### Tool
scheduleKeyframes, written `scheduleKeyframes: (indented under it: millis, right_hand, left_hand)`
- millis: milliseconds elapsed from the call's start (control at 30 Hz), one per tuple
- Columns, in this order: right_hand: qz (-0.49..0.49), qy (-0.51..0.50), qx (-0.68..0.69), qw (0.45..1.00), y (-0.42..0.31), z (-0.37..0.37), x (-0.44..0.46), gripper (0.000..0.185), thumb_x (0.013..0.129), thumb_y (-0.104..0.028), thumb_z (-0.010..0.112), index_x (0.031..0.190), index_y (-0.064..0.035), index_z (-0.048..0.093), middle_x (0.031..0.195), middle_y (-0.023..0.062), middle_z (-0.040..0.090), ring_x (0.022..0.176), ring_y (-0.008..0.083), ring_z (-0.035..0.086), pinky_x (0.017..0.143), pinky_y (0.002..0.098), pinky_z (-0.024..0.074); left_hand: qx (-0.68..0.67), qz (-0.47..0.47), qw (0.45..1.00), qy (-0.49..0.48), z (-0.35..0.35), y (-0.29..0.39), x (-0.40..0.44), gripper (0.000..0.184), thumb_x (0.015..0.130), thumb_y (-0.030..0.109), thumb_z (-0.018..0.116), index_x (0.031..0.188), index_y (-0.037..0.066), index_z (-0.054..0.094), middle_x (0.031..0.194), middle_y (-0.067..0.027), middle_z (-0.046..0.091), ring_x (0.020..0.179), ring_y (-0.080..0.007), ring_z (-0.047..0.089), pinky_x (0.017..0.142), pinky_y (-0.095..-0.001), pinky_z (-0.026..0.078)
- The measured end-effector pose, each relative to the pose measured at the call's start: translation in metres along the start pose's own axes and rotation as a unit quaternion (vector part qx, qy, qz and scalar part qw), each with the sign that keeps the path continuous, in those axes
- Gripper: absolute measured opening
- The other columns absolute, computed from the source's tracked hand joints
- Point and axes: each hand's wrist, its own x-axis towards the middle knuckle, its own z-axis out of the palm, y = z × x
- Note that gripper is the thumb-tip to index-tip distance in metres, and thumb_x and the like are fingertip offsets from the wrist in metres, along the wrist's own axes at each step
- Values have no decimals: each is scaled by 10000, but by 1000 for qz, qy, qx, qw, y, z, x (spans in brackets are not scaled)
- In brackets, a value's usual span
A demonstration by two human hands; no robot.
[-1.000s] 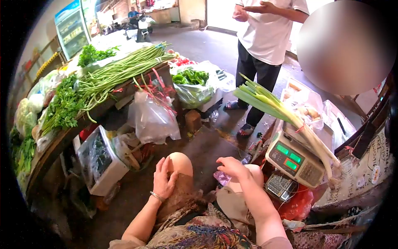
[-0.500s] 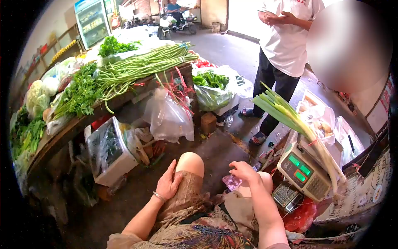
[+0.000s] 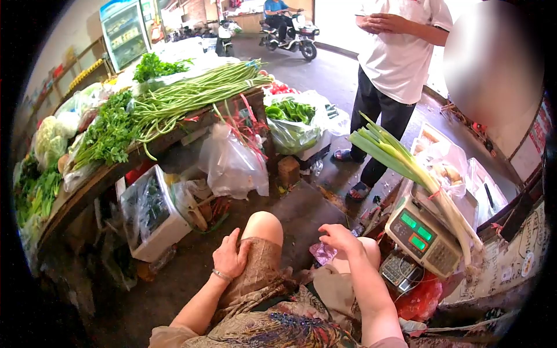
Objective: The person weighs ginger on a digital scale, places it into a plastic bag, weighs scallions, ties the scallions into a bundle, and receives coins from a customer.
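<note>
My left hand [image 3: 231,256] lies along the side of my left knee [image 3: 265,225], fingers stretched out and nothing in it. My right hand [image 3: 341,239] rests over my other knee with loosely bent fingers and looks empty. Just below its fingers is a shiny purple packet [image 3: 322,253], partly hidden; whether they touch I cannot tell. To the right, a bundle of leeks [image 3: 400,162] lies across a digital scale [image 3: 419,236] with lit green displays. A calculator [image 3: 399,272] sits below the scale, beside a red plastic bag [image 3: 422,298].
On the left, a stall table [image 3: 87,191] carries long beans [image 3: 191,95], leafy greens [image 3: 107,130] and cabbage. Beneath stands a white foam box [image 3: 165,232]; plastic bags [image 3: 235,165] hang nearby. A person [image 3: 397,64] stands ahead. A rider on a scooter [image 3: 293,37] is farther back.
The scooter rider in the background has moved right. The standing person's hands have come closer together. My view has shifted slightly; my own hands stay almost in place.
</note>
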Motion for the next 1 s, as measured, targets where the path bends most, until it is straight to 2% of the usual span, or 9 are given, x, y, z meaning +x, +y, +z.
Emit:
scheduleKeyframes:
  millis: [167,333,500,533,600,700,767,867,1000]
  right_hand:
    - [8,-1,16,1000,0,0,-1,379,821,-214,659,1156,-44,608,1061,203,655,1001,337,628,859,393,495]
    - [-10,19,-9,1000,5,5,1,346,823,-230,620,1124,-59,618,1088,185,646,1038,354,603,879,417,484]
    - [21,1,-1,1000,6,0,3,339,801,-226,635,1097,-62,646,1079,180,652,1033,348,606,895,421,481]
    - [-12,29,-3,999,9,1,3,343,797,-210,648,1099,-49,641,1060,180,658,982,341,628,858,413,496]
    - [64,-24,79,995,-2,-11,4,371,797,-204,630,1141,-63,626,1083,184,648,993,341,626,853,407,500]
    - [35,-18,64,997,-1,-11,11,362,811,-191,637,1142,-45,622,1120,188,640,1050,346,606,894,400,481]
    - [15,-8,74,997,6,-8,15,353,818,-193,639,1136,-39,621,1120,193,637,1055,350,602,889,404,483]
    - [-23,2,34,999,3,-10,20,361,819,-204,642,1143,-46,618,1104,190,642,1052,350,601,886,402,486]
    - [-13,2,81,997,2,-8,23,359,800,-242,653,1109,-60,650,1082,174,652,1034,341,610,884,405,491]
  left_hand:
    - [7,54,997,57,-8,8,3,152,874,237,644,970,122,614,681,-139,624,588,-345,615,523,-400,480]
    - [-140,142,978,68,-20,30,20,57,831,55,649,874,81,624,678,-138,600,539,-292,594,505,-330,455]
    - [-171,185,966,-56,-29,60,16,53,836,56,641,888,61,633,728,-156,612,610,-299,610,560,-344,473]
    - [-144,253,955,-58,-21,59,12,28,858,53,628,885,53,634,707,-139,615,580,-253,609,545,-316,472]
    - [-92,257,952,-136,-11,54,-1,93,858,39,616,944,73,622,732,-134,611,619,-309,608,564,-364,479]
    - [-61,216,963,-147,-6,44,4,94,856,38,608,946,65,607,766,-132,609,683,-327,606,605,-386,476]
    - [-32,226,972,-45,-12,59,14,111,849,35,603,959,47,592,795,-138,600,748,-332,602,656,-400,471]
    - [-1,250,962,-106,-1,69,21,194,834,31,610,1027,32,592,926,-146,597,871,-344,588,740,-410,485]
    - [-178,302,901,-257,36,99,11,317,802,54,644,1111,28,577,1087,-165,587,989,-360,575,837,-395,493]
